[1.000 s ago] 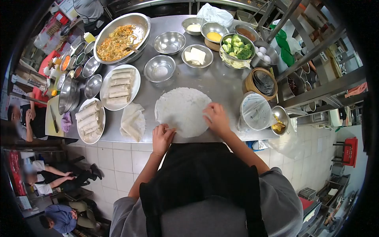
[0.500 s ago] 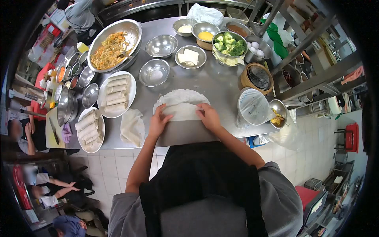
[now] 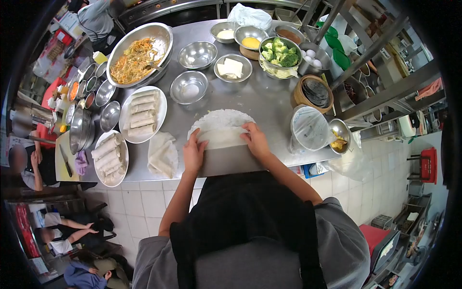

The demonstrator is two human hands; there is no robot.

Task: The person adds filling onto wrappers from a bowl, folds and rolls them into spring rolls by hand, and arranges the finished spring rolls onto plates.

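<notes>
A thin white spring roll wrapper (image 3: 224,117) lies on the steel table in front of me, its near part folded over into a flat roll (image 3: 221,138). My left hand (image 3: 194,151) grips the roll's left end, fingers on top and thumb at the near edge. At the right end, my right hand (image 3: 256,142) holds it the same way. Any filling inside is hidden. Left of my hands, a crumpled damp cloth (image 3: 162,155) lies near the table edge. Finished rolls sit on a white oval plate (image 3: 160,120) and on a second oval plate (image 3: 124,168).
A large bowl (image 3: 167,36) of shredded vegetable filling with a utensil stands back left. Steel bowls hold white blocks (image 3: 231,68), broccoli (image 3: 279,54) and eggs (image 3: 313,59). A plastic-covered container (image 3: 308,127) stands right, near a bamboo steamer (image 3: 303,98). A knife (image 3: 66,161) lies far left; people sit beyond.
My left hand has shifted slightly nearer and to the right along the roll. My right hand has barely moved and still holds its end.
</notes>
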